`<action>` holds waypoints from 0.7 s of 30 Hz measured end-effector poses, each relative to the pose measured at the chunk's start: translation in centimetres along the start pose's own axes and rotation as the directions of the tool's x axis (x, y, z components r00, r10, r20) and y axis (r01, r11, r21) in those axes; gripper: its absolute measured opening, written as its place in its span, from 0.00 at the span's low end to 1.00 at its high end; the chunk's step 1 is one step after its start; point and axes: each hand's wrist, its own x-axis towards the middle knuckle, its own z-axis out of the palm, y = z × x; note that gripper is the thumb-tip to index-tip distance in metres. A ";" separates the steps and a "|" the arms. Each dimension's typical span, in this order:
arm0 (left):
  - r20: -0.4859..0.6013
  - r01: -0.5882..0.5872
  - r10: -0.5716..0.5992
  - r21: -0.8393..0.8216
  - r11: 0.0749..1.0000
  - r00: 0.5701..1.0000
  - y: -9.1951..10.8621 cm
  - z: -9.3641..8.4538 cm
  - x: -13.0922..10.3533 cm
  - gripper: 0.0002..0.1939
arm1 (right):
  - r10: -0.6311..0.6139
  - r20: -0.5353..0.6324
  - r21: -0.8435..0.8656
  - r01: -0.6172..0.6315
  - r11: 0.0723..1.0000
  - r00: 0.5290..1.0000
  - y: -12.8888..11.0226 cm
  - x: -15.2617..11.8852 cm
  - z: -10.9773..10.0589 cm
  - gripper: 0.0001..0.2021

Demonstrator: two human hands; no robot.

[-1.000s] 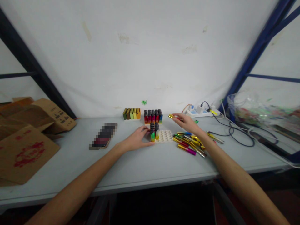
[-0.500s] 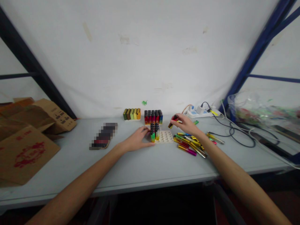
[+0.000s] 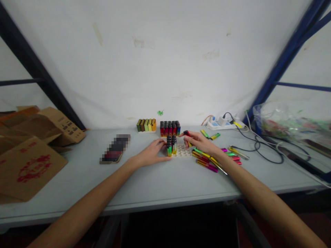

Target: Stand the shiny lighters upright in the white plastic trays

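My left hand (image 3: 150,152) grips the left end of a white tray (image 3: 184,155) with round holes, thumb along the front and fingers behind. Several lighters (image 3: 169,151) with black tops stand upright in the tray's left columns. Over its right part, my right hand (image 3: 198,141) pinches a lighter (image 3: 186,133) with a dark top and a red and yellow body. My fingers hide the lower part of that lighter. Right of the tray lies a heap of loose shiny lighters (image 3: 207,166), partly under my right forearm.
Behind stand a filled block of dark-topped lighters (image 3: 169,129) and a yellow-green block of lighters (image 3: 146,125). A phone (image 3: 115,150) and paper bags (image 3: 38,165) lie left. A power strip (image 3: 224,124), cables (image 3: 258,146) and a plastic bag (image 3: 276,119) are at right.
My right hand has moved left with the lighter, from beside the tray to over its right part. My left hand has stayed at the tray's left end.
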 end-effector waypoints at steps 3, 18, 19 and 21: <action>-0.011 -0.009 0.008 -0.013 1.000 1.000 0.0 0.0 0.0 0.37 | 0.037 0.029 0.070 -0.039 0.997 0.999 0.6 0.1 0.7 0.20; -0.023 -0.020 0.021 0.002 1.000 1.000 0.2 0.0 0.0 0.35 | 0.134 -0.344 -0.177 -0.205 0.963 0.929 1.5 0.8 2.5 0.22; -0.021 -0.022 0.022 0.005 1.000 1.000 0.2 0.0 0.0 0.35 | 0.131 -0.337 -0.181 -0.201 0.963 0.932 1.6 0.8 2.4 0.21; -0.017 -0.025 0.025 0.009 1.000 1.000 0.2 0.0 0.0 0.34 | 0.126 -0.320 -0.182 -0.192 0.964 0.939 1.6 0.8 2.4 0.21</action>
